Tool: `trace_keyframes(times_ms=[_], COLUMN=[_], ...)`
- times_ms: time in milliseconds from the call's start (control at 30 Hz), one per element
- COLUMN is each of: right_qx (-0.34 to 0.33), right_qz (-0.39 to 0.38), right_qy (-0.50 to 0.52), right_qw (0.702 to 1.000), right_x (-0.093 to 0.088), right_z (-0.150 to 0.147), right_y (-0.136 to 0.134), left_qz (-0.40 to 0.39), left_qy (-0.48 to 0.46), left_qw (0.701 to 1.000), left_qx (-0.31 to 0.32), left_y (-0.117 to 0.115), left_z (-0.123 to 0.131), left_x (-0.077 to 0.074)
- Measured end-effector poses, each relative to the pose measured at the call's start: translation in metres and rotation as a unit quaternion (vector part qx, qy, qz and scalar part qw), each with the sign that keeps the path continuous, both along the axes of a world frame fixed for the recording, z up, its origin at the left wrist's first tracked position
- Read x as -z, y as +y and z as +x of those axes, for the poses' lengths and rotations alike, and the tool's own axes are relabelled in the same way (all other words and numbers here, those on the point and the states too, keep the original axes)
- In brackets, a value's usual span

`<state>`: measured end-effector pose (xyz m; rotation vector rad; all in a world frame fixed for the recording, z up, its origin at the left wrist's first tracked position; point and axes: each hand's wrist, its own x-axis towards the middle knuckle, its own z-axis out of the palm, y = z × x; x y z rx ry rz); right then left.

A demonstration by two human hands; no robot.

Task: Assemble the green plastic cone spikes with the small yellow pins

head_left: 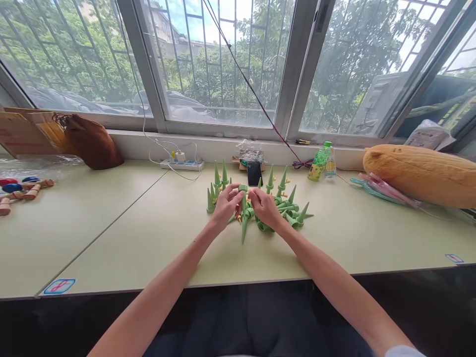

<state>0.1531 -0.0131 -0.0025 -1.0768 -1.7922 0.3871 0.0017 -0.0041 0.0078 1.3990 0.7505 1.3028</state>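
Note:
My left hand (pixel 225 206) is closed around the upper part of a green plastic plant-watering spike (pixel 244 232), which hangs point down over the table with its ridged collar at the top. Close by its right side is my right hand (pixel 266 207), fingers pinched together; whatever they grip, if anything, is too small to make out. More green spikes (pixel 217 176) stand upright behind my left hand. Beyond my right hand, further upright spikes (pixel 281 182) carry small yellow valves. A heap of loose green spikes (pixel 292 214) lies beside my right wrist, partly hidden by it.
Behind the hands lies a black phone (pixel 255 173) beside crumpled clear plastic (pixel 251 151). A power strip (pixel 186 164) with cables, a green-capped bottle (pixel 319 162), a tan plush cushion (pixel 420 173), a brown bag (pixel 91 141) and wooden toys (pixel 29 191) are around the pale table (pixel 148 248).

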Motion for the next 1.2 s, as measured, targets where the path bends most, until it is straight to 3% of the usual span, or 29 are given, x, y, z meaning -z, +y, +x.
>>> trace_keyframes(times_ms=[233,900,1200], right_qx=[-0.001,0.027,0.034], right_qz=[-0.014,0.0,0.003], right_qy=[0.025,0.002,0.005], right_qw=[1.0,1.0,0.999], right_x=[-0.0022,-0.0004,0.0001], right_z=[-0.0002,0.0025,0.0031], right_y=[-0.002,0.0001,0.0012], left_qz=[-0.012,0.041,0.06], left_qy=[-0.011,0.076,0.093], left_qw=[1.0,0.996,0.994], left_qx=[0.004,-0.003,0.0], left_y=[-0.0016,-0.005,-0.0002], left_z=[-0.0003,0.0016,0.0016], left_x=[-0.003,-0.0012,0.0056])
